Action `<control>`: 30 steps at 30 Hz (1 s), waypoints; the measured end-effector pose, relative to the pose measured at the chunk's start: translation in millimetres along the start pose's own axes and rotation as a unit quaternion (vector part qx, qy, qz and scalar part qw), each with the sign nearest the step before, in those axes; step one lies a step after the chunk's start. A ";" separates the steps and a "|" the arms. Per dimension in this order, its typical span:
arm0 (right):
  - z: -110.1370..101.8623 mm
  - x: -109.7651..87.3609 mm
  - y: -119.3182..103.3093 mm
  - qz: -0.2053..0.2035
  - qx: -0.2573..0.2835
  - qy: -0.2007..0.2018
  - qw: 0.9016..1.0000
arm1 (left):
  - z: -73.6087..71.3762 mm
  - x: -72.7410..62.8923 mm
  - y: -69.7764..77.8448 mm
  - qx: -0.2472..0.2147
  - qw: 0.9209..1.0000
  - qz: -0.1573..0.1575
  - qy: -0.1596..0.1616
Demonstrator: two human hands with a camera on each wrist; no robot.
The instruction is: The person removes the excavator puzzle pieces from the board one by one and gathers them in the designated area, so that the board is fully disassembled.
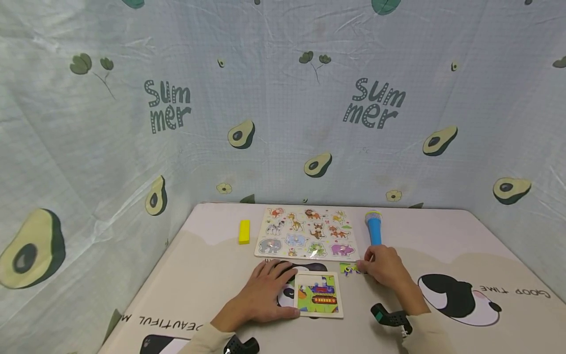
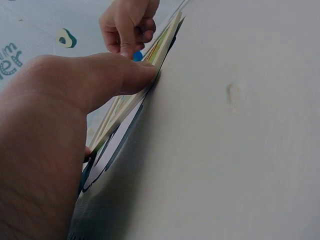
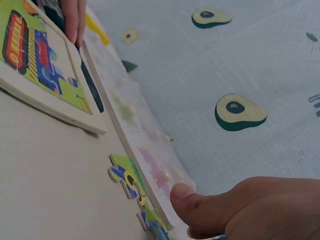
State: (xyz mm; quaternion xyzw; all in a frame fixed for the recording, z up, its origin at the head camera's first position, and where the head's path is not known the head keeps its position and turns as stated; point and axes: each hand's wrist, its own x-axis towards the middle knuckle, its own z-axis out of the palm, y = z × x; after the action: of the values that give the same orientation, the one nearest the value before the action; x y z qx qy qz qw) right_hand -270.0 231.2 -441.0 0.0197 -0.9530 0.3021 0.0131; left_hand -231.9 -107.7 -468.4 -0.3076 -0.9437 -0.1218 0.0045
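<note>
A small square puzzle board (image 1: 318, 314) in a pale wooden frame lies on the table, part filled with a colourful vehicle picture. My left hand (image 1: 265, 297) rests at its left side with fingers spread. In the left wrist view the thumb (image 2: 135, 77) lies along the frame's edge. My right hand (image 1: 386, 268) is beyond and right of the board, fingers bent, with its fingertips at loose jigsaw pieces (image 1: 347, 268). In the right wrist view a green and blue piece (image 3: 127, 175) lies beside another piece (image 3: 155, 222); whether the fingers pinch one is hidden.
A larger animal puzzle board (image 1: 325, 215) lies behind the small one. To its left is a yellow block (image 1: 244, 232), to its right a blue toy microphone (image 1: 374, 228). A printed curtain (image 1: 274, 98) hangs behind the table.
</note>
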 end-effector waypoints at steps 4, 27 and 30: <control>1.0 0.2 -10.0 0.002 0.029 -0.008 1.000 | 0.9 -0.5 -0.4 0.001 1.000 0.000 0.001; 30.1 -9.7 -62.6 -0.148 0.058 -0.136 0.978 | 0.5 1.6 -1.3 0.000 1.000 -0.003 -0.001; 33.5 -11.2 -62.3 -0.145 0.057 -0.155 0.976 | 1.0 1.5 -0.9 0.001 1.000 -0.004 -0.004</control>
State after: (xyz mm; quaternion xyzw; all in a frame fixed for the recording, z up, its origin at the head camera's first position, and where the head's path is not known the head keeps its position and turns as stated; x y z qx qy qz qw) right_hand -256.5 161.4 -433.0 0.2049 -0.9116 0.3440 -0.0928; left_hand -233.6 -107.3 -469.4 -0.3040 -0.9452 -0.1195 0.0002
